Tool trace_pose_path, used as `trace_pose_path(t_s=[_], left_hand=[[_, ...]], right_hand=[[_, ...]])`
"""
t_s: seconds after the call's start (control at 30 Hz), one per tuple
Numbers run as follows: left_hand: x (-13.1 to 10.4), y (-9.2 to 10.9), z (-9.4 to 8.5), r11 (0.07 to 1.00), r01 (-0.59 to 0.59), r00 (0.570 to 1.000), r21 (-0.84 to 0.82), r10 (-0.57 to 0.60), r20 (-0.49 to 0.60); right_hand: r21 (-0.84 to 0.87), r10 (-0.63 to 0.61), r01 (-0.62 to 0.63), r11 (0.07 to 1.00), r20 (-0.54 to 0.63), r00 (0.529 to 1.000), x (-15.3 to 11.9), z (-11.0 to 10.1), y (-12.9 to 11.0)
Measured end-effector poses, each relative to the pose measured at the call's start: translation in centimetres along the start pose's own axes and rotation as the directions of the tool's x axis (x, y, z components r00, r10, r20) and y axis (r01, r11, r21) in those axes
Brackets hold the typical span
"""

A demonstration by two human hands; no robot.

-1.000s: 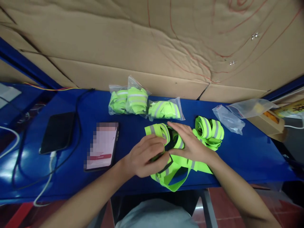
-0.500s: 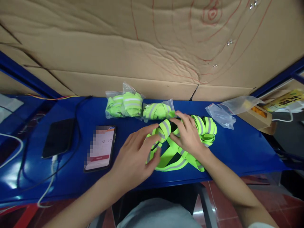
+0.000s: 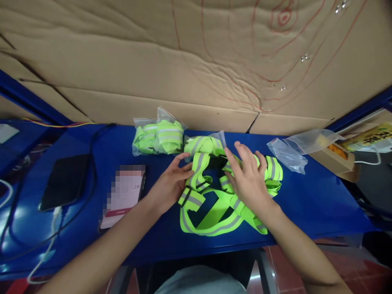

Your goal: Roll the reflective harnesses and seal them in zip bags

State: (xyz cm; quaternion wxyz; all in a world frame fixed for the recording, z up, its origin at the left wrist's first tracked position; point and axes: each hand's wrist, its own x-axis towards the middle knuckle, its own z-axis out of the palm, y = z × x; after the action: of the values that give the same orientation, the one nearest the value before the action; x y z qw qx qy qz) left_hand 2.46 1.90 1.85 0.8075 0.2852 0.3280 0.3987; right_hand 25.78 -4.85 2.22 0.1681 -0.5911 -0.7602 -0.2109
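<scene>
Left hand: narrow between thumb and fingers, at the left edge of the green strap; cannot tell whether pinching.
Right hand: spread wide over the green strap's right part.
Green strap: loosely looped, between and nearer than the fingertips.
Bagged straps: behind the green strap.
Phone: left of the green strap.
</scene>
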Motion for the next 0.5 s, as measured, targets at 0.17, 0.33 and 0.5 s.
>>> trace_pose_path(t_s=[0.17,0.33,0.5], left_hand=[[-1.0,0.1,0.6,0.997,0.053,0.991,-0.06,-0.046,0.126],[-1.7,-0.6,0.2,0.989,-0.074,0.951,0.126,0.032,0.308],[-2.3,-0.9,-0.1,0.924,-0.189,0.912,0.332,0.04,0.409]], right_hand=[[0.212,-0.111,0.083,0.974,0.121,0.986,-0.3,-0.1,-1.5],[0.339,0.073,0.017,0.941,-0.253,0.965,-0.2,-0.3,-1.0],[0.172,-0.055,0.177,0.969,-0.549,0.834,-0.1,-1.4,-0.5]])
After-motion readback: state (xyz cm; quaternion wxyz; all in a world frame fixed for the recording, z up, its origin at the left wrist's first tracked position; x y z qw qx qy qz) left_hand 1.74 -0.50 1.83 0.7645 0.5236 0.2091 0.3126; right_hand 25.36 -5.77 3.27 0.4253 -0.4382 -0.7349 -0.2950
